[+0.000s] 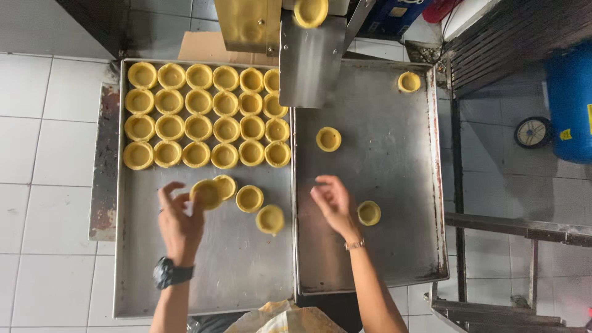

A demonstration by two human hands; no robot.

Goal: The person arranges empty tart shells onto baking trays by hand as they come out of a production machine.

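Tart shell (206,193) pinched in left hand (180,221) fingertips, held just above left tray (203,271), below four neat rows of shells (206,116). Three loose shells (250,198) lie just right of that grip. Right hand (333,203) open, fingers spread, holding nothing, over right tray (382,259); single shell (369,213) just beside its right edge, another shell (328,139) further up, near metal chute (310,61).

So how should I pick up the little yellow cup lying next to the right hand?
Pinch the cup by its rim, coming straight down from above. It sits upright and open on the right tray, so the thin wall is the only raised part to hold. The right hand is beside it; grip lightly, since it looks like soft dough.
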